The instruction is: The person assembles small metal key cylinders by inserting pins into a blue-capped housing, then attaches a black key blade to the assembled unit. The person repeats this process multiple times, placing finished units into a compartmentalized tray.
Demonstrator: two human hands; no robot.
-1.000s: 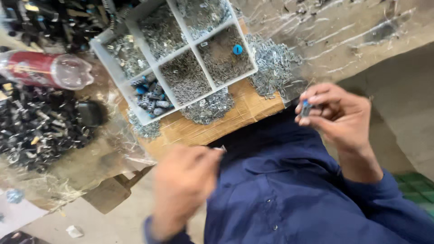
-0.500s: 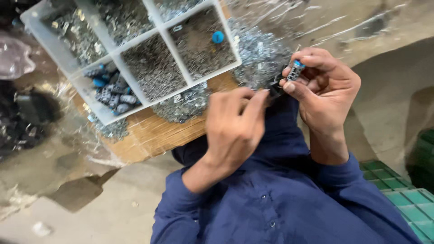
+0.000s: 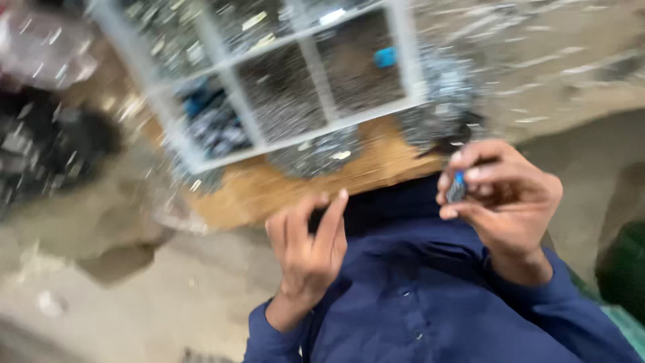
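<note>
Head view, strongly blurred by motion. The right hand (image 3: 500,195) is raised in front of the person's dark blue shirt (image 3: 430,302), its thumb and fingertips closed in a pinch around a small blue-and-dark part (image 3: 457,187), which shows only between the fingers; its exact shape cannot be told. The left hand (image 3: 308,245) is lower and nearer the middle of the frame, well apart from the right hand, fingers curled loosely with the index finger extended upward; whether it holds anything cannot be told. Beyond both hands, a white compartment tray (image 3: 306,57) sits on a brown board (image 3: 302,185) and holds grey metal pieces in its sections. One section contains a single blue piece (image 3: 385,57), and the lower-left section holds a mix of blue and dark parts (image 3: 208,121). Loose heaps of grey metal pieces (image 3: 316,154) lie on the board just outside the tray's near edge. A pile of black parts (image 3: 47,148) lies at the left, apart from the tray.
</note>
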